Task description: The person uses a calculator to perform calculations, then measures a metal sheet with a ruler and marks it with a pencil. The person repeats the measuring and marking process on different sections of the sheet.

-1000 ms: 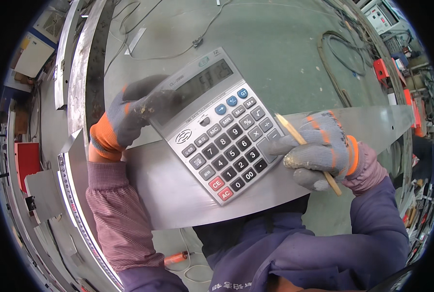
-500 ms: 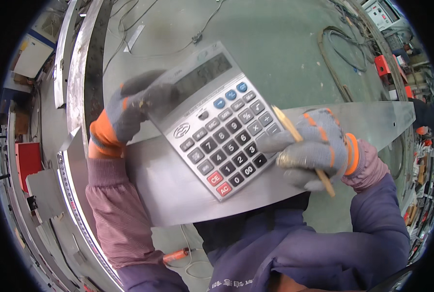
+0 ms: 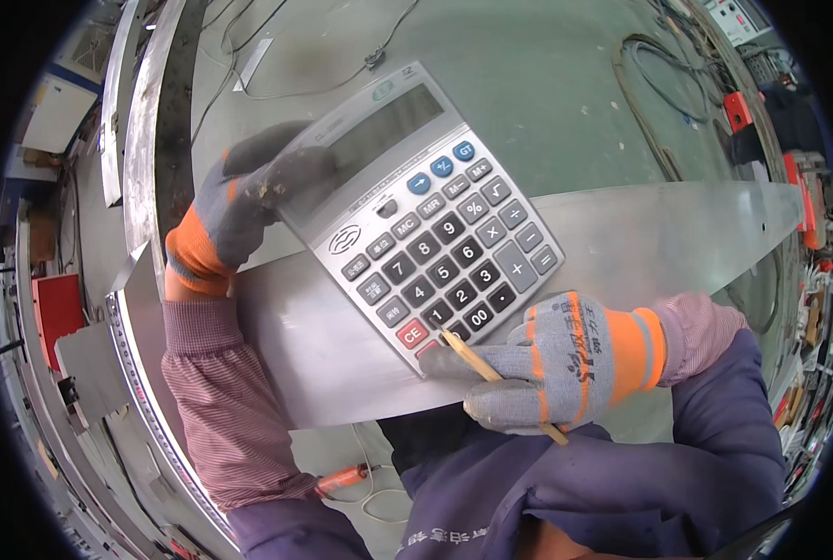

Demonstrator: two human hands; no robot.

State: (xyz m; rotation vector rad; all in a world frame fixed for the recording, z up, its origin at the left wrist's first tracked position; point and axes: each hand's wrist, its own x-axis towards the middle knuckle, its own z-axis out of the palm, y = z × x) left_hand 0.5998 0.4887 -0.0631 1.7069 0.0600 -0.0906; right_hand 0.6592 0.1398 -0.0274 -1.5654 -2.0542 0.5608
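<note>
Left hand [image 3: 253, 191] grips calculator [image 3: 444, 252] at 9 o'clock; right hand [image 3: 552, 364], at 5, pinches pencil [image 3: 472, 358]. Calculator likely light, stiff; hold edges.

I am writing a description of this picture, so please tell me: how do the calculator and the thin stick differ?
The calculator is broad and flat; the stick is long and thin. The calculator is mainly silver-grey, the stick yellowish. The left hand grips the calculator, the right hand the stick. Both are held in gloved hands.
</note>
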